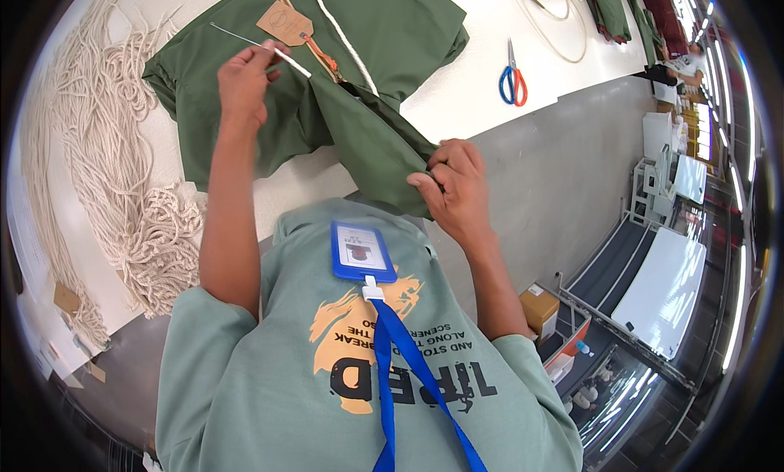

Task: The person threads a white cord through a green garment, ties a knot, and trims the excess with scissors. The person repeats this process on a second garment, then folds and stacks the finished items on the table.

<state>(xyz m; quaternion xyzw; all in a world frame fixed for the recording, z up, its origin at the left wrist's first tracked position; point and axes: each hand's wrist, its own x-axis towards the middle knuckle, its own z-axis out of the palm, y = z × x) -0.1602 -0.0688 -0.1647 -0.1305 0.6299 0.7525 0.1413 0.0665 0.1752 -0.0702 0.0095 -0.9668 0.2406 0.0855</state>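
Nearest the camera, a blue plastic badge holder (363,251) on a blue lanyard (406,366) is seen hanging against a grey-green printed T-shirt (269,374) in the lower centre of the frame. Above it, a dark green fabric garment (327,80) is spread on the white worktop (490,55), with one folded end drawn off the edge toward the body. That end is pinched by the closed fingers of the right hand (457,190) at centre frame. In the upper left, a thin metal threading rod (260,44) with a white cord end is gripped between the closed fingers of the left hand (243,80). A brown card tag (283,21) and a white cord (343,39) lie on the garment. Loose cream cords (106,162) are heaped at far left; blue-and-orange-handled scissors (512,80) lie at upper right. The step is judged best done with the fabric kept taut and the rod fed straight, without snagging.
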